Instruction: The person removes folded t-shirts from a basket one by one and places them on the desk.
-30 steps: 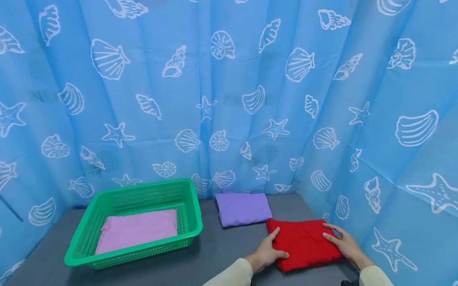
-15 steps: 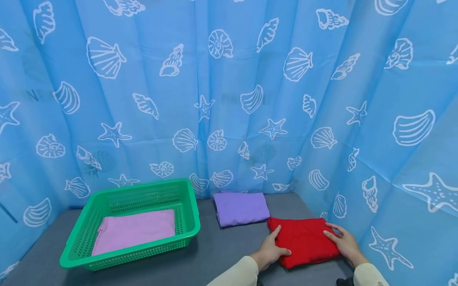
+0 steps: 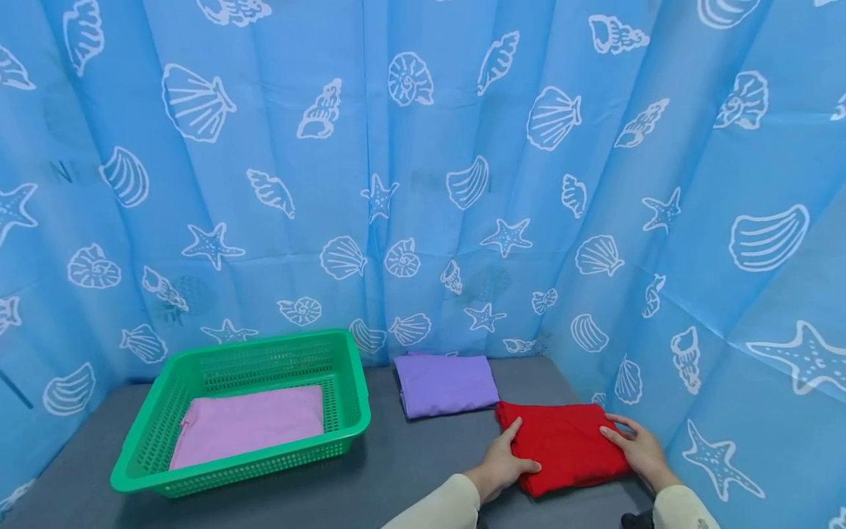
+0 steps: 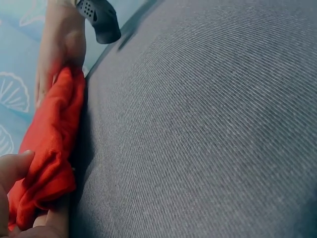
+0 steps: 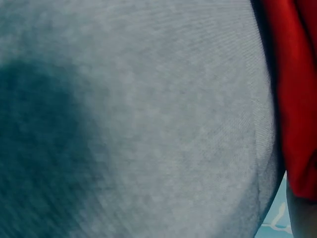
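Observation:
A folded red cloth (image 3: 568,448) lies at the right of the grey table, between both hands. My left hand (image 3: 500,461) holds its left edge; in the left wrist view the thumb (image 4: 17,166) lies on top and other fingers (image 4: 55,218) reach underneath. At the opposite edge my right hand (image 3: 641,450) grips the cloth, thumb over the top; its fingertips below are hidden. The right wrist view catches only a strip of the red cloth (image 5: 299,99) and a little of that hand (image 5: 301,213).
Just behind the red cloth lies a folded purple cloth (image 3: 447,386). On the left stands a green perforated basket (image 3: 360,400) with a folded pink cloth (image 3: 254,425) inside. A blue shell-patterned curtain (image 3: 423,184) borders the grey table (image 3: 396,477) at the back and right.
The red cloth and both hands have shifted slightly to the right relative to the purple cloth. The hold looks the same, and the head view has turned a little.

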The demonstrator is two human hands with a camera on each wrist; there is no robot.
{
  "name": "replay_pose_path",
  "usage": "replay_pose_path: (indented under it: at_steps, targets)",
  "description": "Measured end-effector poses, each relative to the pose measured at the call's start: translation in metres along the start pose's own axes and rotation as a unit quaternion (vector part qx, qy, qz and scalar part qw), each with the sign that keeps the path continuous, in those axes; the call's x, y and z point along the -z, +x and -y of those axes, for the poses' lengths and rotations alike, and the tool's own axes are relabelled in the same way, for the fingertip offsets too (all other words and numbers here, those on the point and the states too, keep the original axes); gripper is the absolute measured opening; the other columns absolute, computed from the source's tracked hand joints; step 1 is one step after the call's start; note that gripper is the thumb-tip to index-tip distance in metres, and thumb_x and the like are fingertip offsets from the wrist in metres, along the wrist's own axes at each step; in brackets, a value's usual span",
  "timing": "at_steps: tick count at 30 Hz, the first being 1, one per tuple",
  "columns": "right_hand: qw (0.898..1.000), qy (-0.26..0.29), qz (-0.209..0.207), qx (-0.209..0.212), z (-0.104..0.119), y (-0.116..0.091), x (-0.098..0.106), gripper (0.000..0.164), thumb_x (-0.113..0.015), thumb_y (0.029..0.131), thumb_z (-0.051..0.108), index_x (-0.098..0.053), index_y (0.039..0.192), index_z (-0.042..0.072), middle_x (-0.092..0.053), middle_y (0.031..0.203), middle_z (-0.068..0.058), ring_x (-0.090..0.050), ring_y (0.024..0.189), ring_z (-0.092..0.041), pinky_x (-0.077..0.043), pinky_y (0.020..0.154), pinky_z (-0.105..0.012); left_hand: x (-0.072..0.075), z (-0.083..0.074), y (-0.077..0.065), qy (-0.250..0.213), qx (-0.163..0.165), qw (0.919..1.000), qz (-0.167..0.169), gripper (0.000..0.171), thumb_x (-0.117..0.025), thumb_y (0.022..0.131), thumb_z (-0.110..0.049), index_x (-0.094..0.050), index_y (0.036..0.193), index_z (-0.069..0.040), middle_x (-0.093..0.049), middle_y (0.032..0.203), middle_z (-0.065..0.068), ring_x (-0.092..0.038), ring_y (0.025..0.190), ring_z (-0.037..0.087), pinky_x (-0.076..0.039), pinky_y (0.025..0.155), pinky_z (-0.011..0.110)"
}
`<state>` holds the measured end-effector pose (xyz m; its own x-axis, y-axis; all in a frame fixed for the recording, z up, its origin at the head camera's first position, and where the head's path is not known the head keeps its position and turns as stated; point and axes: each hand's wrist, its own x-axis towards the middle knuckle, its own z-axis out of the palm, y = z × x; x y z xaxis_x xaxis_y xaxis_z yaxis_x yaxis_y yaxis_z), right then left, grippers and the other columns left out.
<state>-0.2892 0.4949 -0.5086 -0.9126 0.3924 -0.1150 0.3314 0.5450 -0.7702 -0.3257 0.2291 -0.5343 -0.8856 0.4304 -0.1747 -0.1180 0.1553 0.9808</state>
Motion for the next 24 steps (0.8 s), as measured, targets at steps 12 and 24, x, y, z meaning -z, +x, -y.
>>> replay_pose_path:
  at_steps: [12,24]
  targets:
    - [0.999,0.012,-0.038,-0.016,-0.008,0.009,-0.003,0.076,-0.057,0.097,0.047,-0.035,0.147,-0.005,-0.025,0.148,-0.039,-0.029,0.134,-0.055,-0.032,0.109,-0.061,-0.003,-0.005,0.005,-0.001,0.018,0.9998,0.011,0.079,-0.080,0.076,0.002,-0.048,0.146,-0.019,-0.048,0.141,0.014,-0.043,0.130,0.036,-0.048,0.099,0.053]
    - [0.999,0.003,-0.032,-0.020,-0.009,0.012,0.001,0.079,-0.058,0.095,0.051,-0.038,0.145,-0.007,-0.028,0.146,-0.039,-0.033,0.132,-0.055,-0.035,0.107,-0.060,-0.004,-0.003,0.007,-0.002,0.014,0.9997,0.019,0.075,-0.079,0.077,0.000,-0.051,0.144,-0.021,-0.049,0.141,0.011,-0.043,0.130,0.034,-0.047,0.101,0.053]
